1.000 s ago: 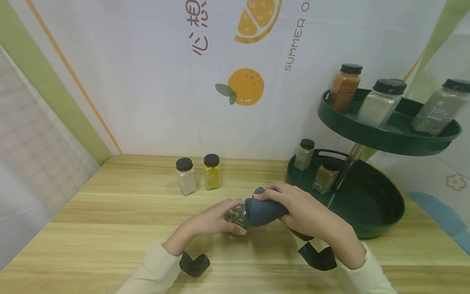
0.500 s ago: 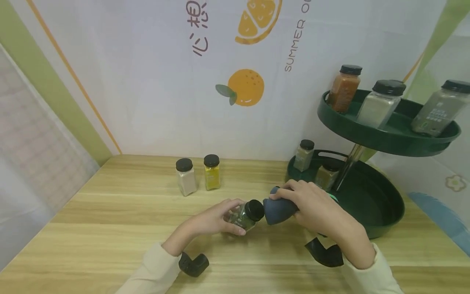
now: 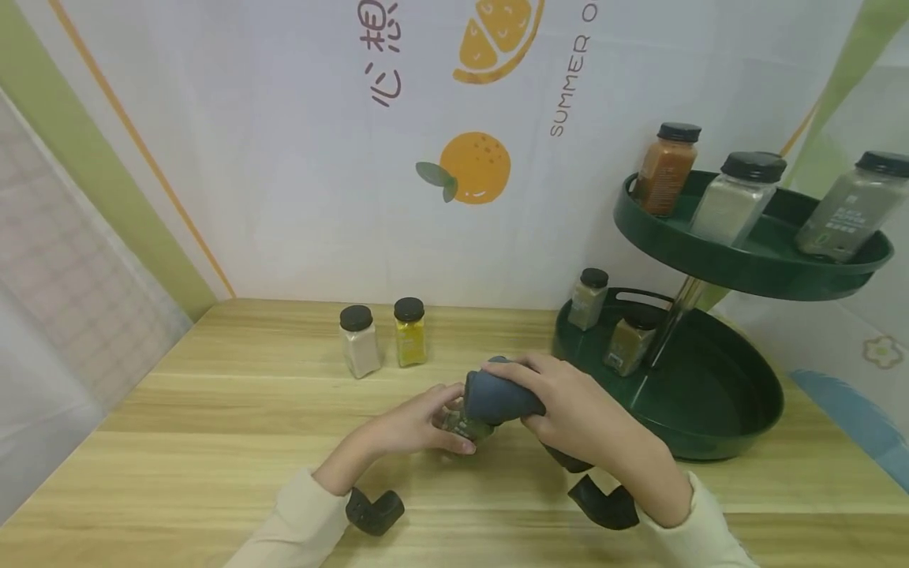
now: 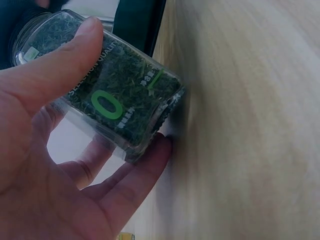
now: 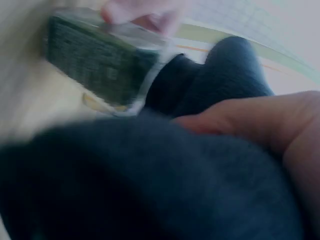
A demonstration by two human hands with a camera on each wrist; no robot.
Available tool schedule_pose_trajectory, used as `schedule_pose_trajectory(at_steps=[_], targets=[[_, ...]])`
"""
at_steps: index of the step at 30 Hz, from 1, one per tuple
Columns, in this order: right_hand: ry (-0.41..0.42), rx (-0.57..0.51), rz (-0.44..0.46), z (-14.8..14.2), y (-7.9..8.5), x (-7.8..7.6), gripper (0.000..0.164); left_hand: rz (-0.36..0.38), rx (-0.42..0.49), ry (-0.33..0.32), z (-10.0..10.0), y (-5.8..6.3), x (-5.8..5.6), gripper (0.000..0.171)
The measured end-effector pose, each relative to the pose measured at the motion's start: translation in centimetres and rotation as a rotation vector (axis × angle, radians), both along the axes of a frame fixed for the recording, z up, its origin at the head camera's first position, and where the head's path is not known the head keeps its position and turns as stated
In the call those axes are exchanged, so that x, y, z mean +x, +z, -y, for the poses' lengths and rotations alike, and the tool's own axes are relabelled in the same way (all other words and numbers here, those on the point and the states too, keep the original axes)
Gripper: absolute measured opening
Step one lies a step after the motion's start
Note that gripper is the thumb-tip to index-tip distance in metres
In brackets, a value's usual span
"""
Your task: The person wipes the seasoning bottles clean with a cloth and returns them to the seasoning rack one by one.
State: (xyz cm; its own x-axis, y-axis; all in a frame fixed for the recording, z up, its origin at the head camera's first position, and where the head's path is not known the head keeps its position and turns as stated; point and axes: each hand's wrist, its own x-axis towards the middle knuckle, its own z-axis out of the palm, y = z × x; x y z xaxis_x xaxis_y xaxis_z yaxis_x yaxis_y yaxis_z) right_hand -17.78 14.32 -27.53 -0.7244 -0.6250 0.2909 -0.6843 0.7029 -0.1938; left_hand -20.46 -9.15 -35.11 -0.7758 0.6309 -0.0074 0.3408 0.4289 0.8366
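My left hand (image 3: 408, 422) grips a clear square spice jar (image 4: 115, 82) of dried green herbs. The jar is tilted, its base low over the wooden table and its neck pointing right in the head view. In my right hand (image 3: 578, 406) is a bunched dark blue cloth (image 3: 500, 396), pinched between thumb and fingers. The cloth covers the jar's lid end, so the lid is hidden. Seen from the right wrist, folds of the cloth (image 5: 215, 80) lie against the jar's neck, with the herb-filled body (image 5: 95, 60) beyond.
A pale-powder jar (image 3: 362, 351) and a yellow-powder jar (image 3: 410, 339) stand at the table's back. To the right is a green two-tier rack (image 3: 710, 430), with three jars on its upper tray (image 3: 767, 264) and two on the lower. A printed curtain (image 3: 298, 173) hangs behind.
Half a second ago the cloth was off to the right and the jar's black lid showed. My right hand has since moved left, bringing the cloth back over the lid. My left hand stays put.
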Motion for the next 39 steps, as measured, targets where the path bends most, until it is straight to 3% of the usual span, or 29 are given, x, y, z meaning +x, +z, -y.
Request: schedule_pose_trajectory(at_steps=[10, 19, 33, 39], targets=[[-0.037, 0.006, 0.032, -0.1, -0.4, -0.2, 0.066, 0.003, -0.02, 0.033, -0.3, 0.2, 0.1, 0.064], [-0.086, 0.037, 0.066, -0.9, -0.3, -0.5, 0.06, 0.007, -0.003, 0.022, -0.3, 0.2, 0.1, 0.058], [-0.143, 0.138, 0.104, -2.1, 0.5, -0.7, 0.059, 0.013, 0.017, 0.027, -0.1, 0.0, 0.2, 0.057], [-0.215, 0.168, 0.061, -2.9, 1.3, -0.6, 0.064, 0.001, 0.012, 0.017, -0.1, -0.1, 0.2, 0.057]])
